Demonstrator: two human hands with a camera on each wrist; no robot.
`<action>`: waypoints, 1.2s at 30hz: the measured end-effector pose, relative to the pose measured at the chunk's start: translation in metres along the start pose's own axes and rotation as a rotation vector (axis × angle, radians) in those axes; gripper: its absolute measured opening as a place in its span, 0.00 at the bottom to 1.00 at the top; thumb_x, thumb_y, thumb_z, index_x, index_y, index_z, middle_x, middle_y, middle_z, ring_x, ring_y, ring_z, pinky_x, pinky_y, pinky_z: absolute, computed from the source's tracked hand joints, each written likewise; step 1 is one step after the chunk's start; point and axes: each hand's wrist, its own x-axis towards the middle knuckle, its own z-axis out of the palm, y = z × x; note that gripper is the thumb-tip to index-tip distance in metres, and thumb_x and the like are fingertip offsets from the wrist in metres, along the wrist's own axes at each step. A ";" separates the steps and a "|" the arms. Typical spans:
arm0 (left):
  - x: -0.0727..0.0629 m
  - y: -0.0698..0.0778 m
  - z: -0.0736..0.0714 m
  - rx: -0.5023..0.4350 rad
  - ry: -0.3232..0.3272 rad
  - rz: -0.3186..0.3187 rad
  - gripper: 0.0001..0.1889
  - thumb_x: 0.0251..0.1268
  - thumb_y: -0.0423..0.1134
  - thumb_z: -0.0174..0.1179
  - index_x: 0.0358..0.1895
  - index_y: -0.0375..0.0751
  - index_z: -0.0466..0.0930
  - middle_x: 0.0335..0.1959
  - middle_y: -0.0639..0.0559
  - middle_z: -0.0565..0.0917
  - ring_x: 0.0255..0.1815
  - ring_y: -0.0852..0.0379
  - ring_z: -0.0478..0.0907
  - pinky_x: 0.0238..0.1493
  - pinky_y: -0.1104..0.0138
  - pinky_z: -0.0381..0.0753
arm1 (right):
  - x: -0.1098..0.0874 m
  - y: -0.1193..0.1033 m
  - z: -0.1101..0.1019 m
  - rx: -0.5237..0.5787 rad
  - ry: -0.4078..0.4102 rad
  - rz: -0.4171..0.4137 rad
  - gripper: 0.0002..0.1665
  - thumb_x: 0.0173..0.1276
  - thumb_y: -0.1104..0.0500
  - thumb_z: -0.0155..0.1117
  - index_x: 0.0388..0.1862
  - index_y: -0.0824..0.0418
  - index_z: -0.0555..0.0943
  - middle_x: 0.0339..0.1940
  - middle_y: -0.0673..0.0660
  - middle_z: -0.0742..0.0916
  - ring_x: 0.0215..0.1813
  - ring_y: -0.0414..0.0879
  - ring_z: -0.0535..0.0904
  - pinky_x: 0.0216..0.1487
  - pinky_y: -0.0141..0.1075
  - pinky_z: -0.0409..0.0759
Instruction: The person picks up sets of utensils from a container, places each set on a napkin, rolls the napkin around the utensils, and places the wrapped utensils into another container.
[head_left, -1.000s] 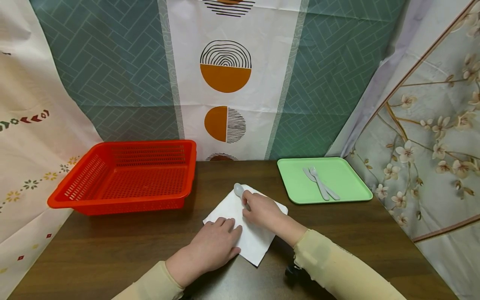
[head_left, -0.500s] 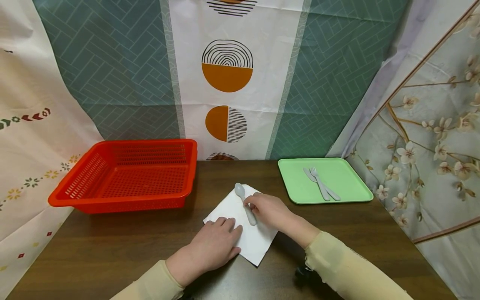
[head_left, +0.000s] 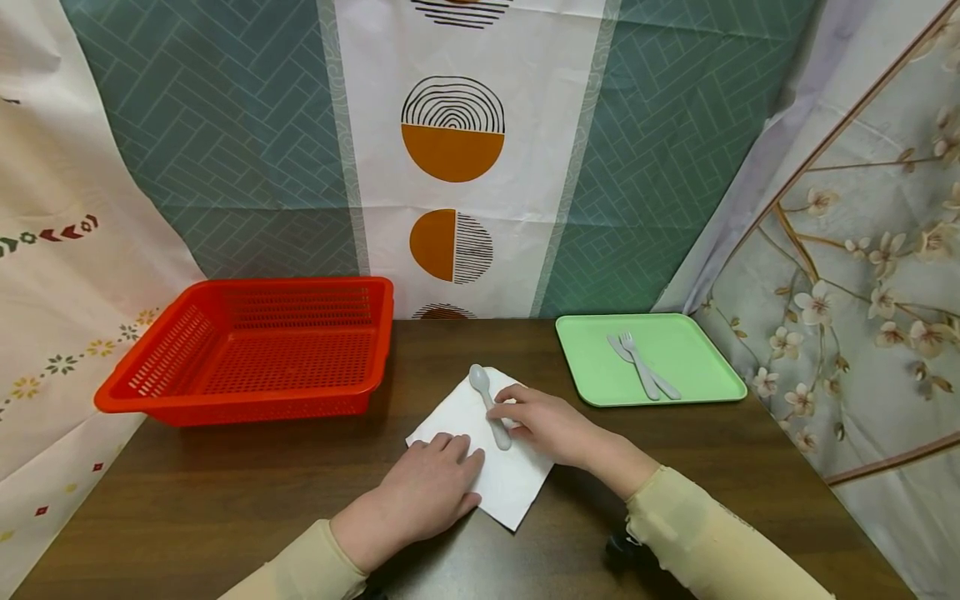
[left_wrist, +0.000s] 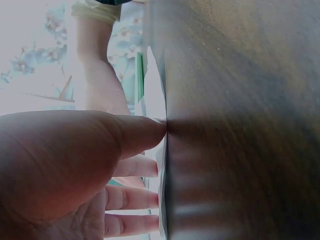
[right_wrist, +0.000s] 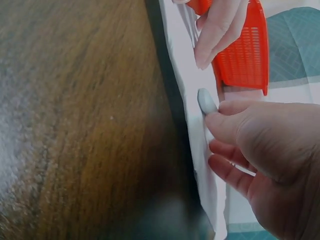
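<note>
A light grey spoon (head_left: pixel 501 434) lies slantwise on a white napkin (head_left: pixel 512 500), its bowl toward the napkin's far corner. My right hand (head_left: pixel 551 425) reaches in from the right and pinches the handle near its middle. In the right wrist view, the thumb and index finger meet at the spoon handle (right_wrist: pixel 205 101), while the other fingers are spread behind. My left hand (head_left: pixel 431 487) rests on the near left part of the napkin with fingers extended. The left wrist view shows its thumb (left_wrist: pixel 142 134) at the napkin's edge.
A red perforated basket (head_left: pixel 255 410) stands at the back left. At the back right is a light green tray (head_left: pixel 697 358), on which a knife (head_left: pixel 619 348) and a fork (head_left: pixel 637 367) lie crossed. Patterned cloths hang behind and beside the brown table (head_left: pixel 247 492).
My right hand has shifted slightly right and its fingers have re-placed themselves on the handle, more of which now shows. The spoon, napkin and left hand have hardly moved.
</note>
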 end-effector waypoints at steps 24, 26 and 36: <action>0.000 0.000 0.001 -0.007 -0.005 -0.004 0.28 0.72 0.56 0.73 0.67 0.44 0.85 0.59 0.45 0.84 0.56 0.44 0.81 0.48 0.49 0.85 | 0.001 -0.003 0.009 -0.104 0.003 -0.017 0.27 0.77 0.58 0.75 0.73 0.54 0.85 0.76 0.52 0.83 0.65 0.51 0.82 0.59 0.43 0.85; 0.000 0.000 0.000 -0.008 -0.009 -0.005 0.28 0.72 0.56 0.73 0.68 0.44 0.85 0.59 0.45 0.84 0.57 0.44 0.81 0.48 0.49 0.85 | 0.001 -0.004 0.010 -0.108 0.004 -0.012 0.26 0.78 0.58 0.75 0.73 0.54 0.85 0.76 0.52 0.83 0.65 0.51 0.82 0.59 0.43 0.85; 0.001 0.000 -0.001 -0.014 -0.012 -0.003 0.28 0.72 0.56 0.73 0.68 0.43 0.84 0.59 0.45 0.84 0.57 0.44 0.81 0.49 0.49 0.85 | 0.003 -0.006 0.012 -0.133 0.012 -0.003 0.26 0.79 0.57 0.74 0.73 0.52 0.85 0.77 0.51 0.83 0.63 0.51 0.82 0.59 0.43 0.84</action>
